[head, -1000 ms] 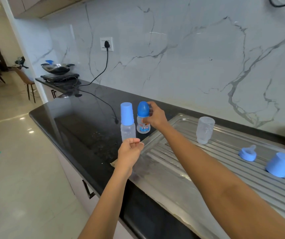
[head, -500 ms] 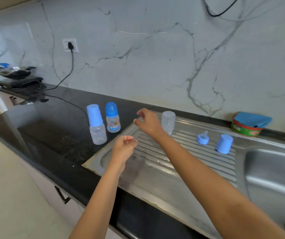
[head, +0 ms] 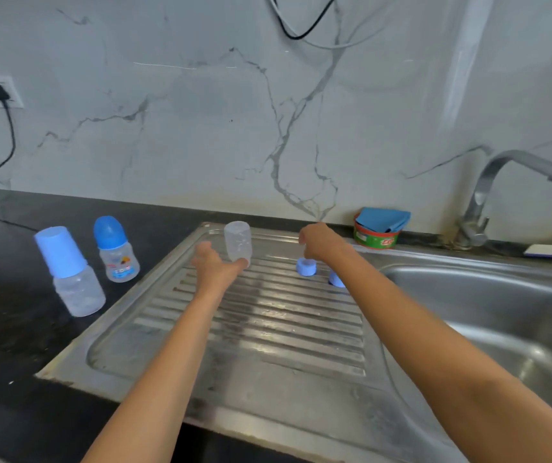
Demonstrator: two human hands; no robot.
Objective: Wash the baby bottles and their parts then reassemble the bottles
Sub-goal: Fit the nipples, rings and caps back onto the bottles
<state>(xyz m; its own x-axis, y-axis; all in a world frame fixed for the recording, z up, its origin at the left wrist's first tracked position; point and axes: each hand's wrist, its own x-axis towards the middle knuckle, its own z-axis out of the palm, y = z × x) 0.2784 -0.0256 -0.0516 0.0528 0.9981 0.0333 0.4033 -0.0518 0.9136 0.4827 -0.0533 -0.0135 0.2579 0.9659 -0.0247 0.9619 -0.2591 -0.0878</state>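
My left hand [head: 214, 266], spread open, touched the inverted clear bottle [head: 238, 243] near the drainboard [head: 268, 332] far edge; right hand [head: 318, 242] hung loosely curled, empty, above the blue ring [head: 305, 266]; green tub [head: 375, 238] read "Ex…".

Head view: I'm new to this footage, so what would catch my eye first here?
Two bare arms reach over the ribbed steel drainboard: the left hand is at an upturned clear plastic bottle body, the right hand hovers above a blue screw ring. Two capped baby bottles stand on the black counter at left.
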